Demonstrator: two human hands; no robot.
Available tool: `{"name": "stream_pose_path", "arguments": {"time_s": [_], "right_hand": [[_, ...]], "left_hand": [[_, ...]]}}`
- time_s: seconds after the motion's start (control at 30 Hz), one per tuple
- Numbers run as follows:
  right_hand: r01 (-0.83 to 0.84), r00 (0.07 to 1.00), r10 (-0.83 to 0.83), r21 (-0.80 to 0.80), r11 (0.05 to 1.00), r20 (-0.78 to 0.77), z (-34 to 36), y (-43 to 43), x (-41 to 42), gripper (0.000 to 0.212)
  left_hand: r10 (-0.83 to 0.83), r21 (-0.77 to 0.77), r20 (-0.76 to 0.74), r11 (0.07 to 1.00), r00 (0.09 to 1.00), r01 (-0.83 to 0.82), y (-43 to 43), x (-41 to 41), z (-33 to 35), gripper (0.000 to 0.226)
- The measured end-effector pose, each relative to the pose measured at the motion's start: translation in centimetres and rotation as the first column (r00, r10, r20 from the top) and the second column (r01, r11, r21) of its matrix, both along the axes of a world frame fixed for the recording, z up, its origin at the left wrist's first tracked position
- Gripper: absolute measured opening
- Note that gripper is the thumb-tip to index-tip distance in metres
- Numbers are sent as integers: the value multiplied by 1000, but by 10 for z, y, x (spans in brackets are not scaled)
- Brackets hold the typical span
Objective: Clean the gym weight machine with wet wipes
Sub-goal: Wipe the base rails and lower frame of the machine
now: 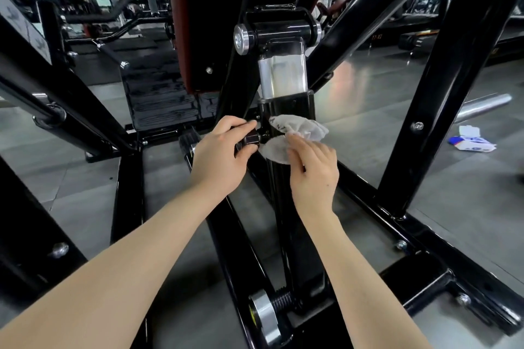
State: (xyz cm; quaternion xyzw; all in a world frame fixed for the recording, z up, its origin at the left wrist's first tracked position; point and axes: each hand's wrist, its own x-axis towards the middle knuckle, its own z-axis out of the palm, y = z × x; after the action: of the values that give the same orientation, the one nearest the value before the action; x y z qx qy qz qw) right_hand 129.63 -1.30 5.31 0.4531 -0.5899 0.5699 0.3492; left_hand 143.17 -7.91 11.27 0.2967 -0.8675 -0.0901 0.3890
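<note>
Gripping the adjustment knob (247, 141) with my left hand (218, 156), I am pinching the wet wipe (300, 129) in my right hand (313, 176) against the black post (292, 105) (limp, damp, probably tearing easily), bunching it near its edge.

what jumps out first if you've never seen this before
At the centre, the left hand grips a black knob while the right hand holds a white wipe against the black post. A wipe pack lies on the floor at right.
</note>
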Motion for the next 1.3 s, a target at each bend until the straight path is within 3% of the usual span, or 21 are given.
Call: {"name": "stream_pose_path", "arguments": {"time_s": [0.17,0.37,0.47,0.6,0.73,0.83,1.0,1.1,1.2,1.3], "right_hand": [[195,980,-192,56,979,-55,14,-2,-6,9],[-101,992,92,110,989,84,-5,-4,9,33],[-128,991,117,207,970,68,-29,-6,13,42],[-44,997,24,314,948,68,-54,2,27,58],[55,993,-73,186,981,92,-43,2,31,54],[146,987,-148,39,989,62,-34,-11,20,21],[67,997,-64,-83,994,47,-36,-19,8,24],[-64,996,69,-72,995,62,-49,-12,13,29],[-230,933,246,-93,969,262,-53,-4,26,45],[-157,889,216,-176,972,404,-45,-4,25,20]], "left_hand": [[8,20,18,1000,1000,-8,0,-1,4,40],[1,32,19,999,1000,-2,-1,0,3,40],[-5,10,19,1000,1000,5,-1,0,2,40],[-31,-14,-5,999,1000,30,-3,1,-1,39],[-41,-29,-23,999,999,41,-4,1,-5,40],[-37,-16,-30,999,999,36,-4,0,-4,40],[-37,-23,-22,999,999,37,-4,0,-3,40],[-34,-29,-21,999,999,33,-4,0,-4,40],[-36,-40,-25,999,999,34,-3,0,-5,40],[-39,-37,-31,999,999,38,-3,-1,-5,40]]}}
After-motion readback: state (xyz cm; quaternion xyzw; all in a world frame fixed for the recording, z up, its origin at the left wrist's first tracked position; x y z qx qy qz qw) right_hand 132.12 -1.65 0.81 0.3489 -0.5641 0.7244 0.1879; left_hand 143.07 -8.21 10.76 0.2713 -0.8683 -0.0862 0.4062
